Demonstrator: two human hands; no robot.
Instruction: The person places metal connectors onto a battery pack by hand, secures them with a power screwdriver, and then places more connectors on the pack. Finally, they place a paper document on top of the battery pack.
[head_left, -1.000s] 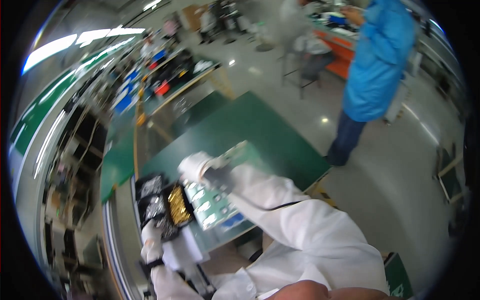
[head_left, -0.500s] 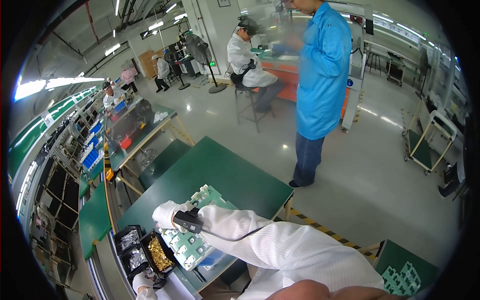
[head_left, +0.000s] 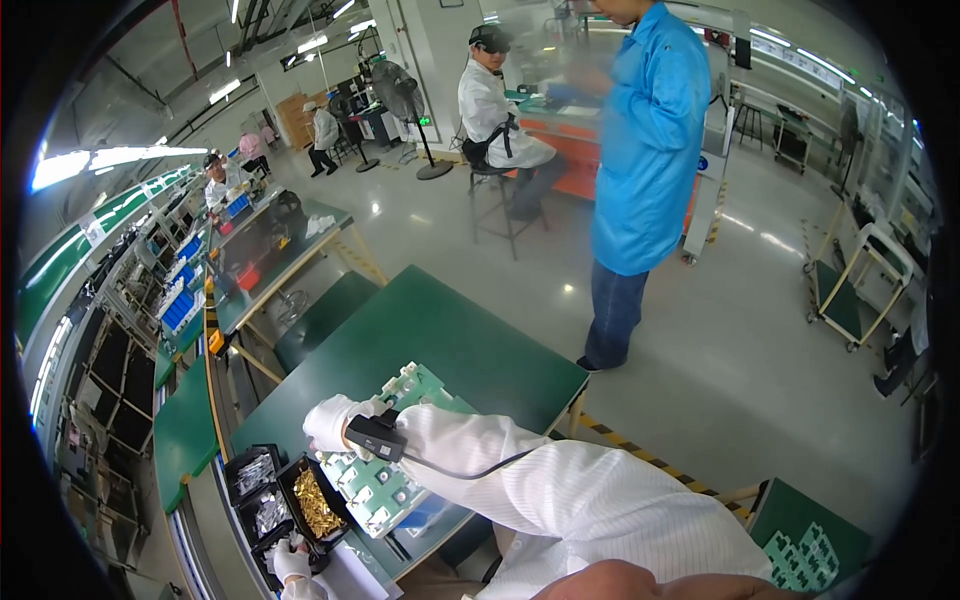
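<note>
My gloved right hand (head_left: 336,422) is bent down at the far left edge of a light-green slotted tray (head_left: 378,500); its fingertips are mostly hidden, and any small part in them is too small to name. A black box with a cable (head_left: 376,437) is strapped to that wrist. My gloved left hand (head_left: 291,562) reaches into the nearest black bin (head_left: 268,545), its fingers too small and covered to read. Beside it are a bin of brass-coloured parts (head_left: 316,503), a bin of silvery parts (head_left: 271,511) and another silvery lot (head_left: 254,474).
The tray lies on a green-topped table (head_left: 440,330). A white sheet (head_left: 352,572) is at its near edge. A second green slotted tray (head_left: 803,558) sits on a surface at lower right. A person in a blue coat (head_left: 648,150) stands beyond the table; another person (head_left: 495,110) sits behind.
My left hand has moved slightly up and further over the nearest bin. My right hand stays at the tray's edge. The seated person has turned their head.
</note>
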